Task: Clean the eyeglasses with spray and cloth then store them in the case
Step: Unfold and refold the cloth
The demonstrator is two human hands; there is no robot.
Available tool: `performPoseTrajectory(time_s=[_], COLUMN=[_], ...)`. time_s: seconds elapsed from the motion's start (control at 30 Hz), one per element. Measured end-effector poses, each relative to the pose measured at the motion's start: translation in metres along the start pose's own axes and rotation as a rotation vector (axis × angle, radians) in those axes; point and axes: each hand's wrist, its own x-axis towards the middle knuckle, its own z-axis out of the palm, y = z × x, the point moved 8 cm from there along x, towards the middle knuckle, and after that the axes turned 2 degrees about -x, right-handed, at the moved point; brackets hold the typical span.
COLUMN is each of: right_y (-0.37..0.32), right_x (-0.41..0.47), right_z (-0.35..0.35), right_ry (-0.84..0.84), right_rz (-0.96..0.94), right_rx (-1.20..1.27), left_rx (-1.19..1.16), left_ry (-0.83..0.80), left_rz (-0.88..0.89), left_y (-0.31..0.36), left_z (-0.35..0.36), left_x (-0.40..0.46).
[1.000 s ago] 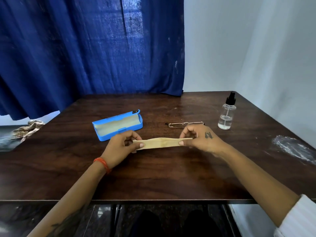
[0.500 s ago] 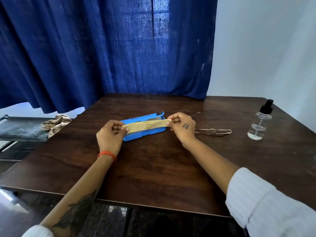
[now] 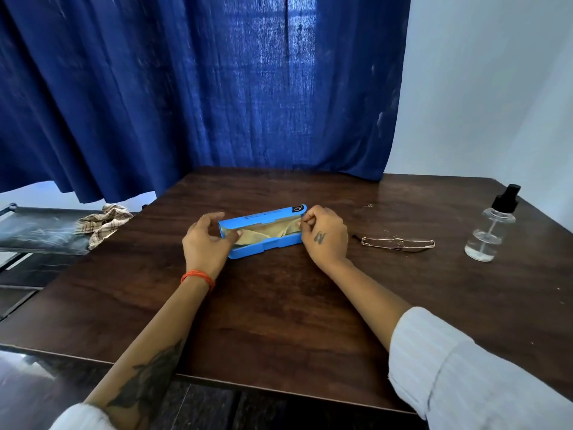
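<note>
Both hands' fingers [image 3: 236, 233] pinch the folded cloth [image 3: 263, 232] lengthwise inside the open blue case [image 3: 263, 246]; the folded eyeglasses [image 3: 398, 242] lie just beside the right hand [image 3: 324, 235].

Small black print on the blue case [image 3: 263, 216] lid is too blurred to read.

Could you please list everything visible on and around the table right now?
case: one, blue, open, table centre
cloth: one, beige, lying in the case
eyeglasses: one pair, thin metal, folded, right of the case
spray bottle: one, clear with black top, far right
table: one, dark wood
curtain: one, blue, behind
checked rag: one, beige, left of table
left hand: at the case's left end
right hand: at its right end
</note>
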Motion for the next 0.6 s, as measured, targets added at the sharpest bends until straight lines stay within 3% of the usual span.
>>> performPoseTrajectory(time_s=[0.07,0.17,0.27,0.4,0.6], right_y=[-0.005,-0.031,-0.053,-0.06,-0.064], right_x=[-0.005,-0.021,-0.037,-0.045,-0.051], right_z=[-0.003,-0.002,0.019,0.046,0.062], right_ry=[0.007,-0.026,-0.217,-0.435,-0.587], right_rz=[-0.037,-0.306,-0.484,-0.518,-0.566], right_rx=[-0.04,-0.056,-0.108,-0.209,-0.407], left_rx=[0.042,0.111,0.124,0.05,0.007], left_ry=[0.023,0.034,-0.011,-0.091,-0.084], left_rz=[0.028,0.078,0.121,0.189,0.175], left_y=[0.001,0.002,0.001,0.004,0.002], left_z=[-0.001,-0.003,0.002,0.011,0.014], left_x=[-0.001,-0.002,-0.001,-0.003,0.001])
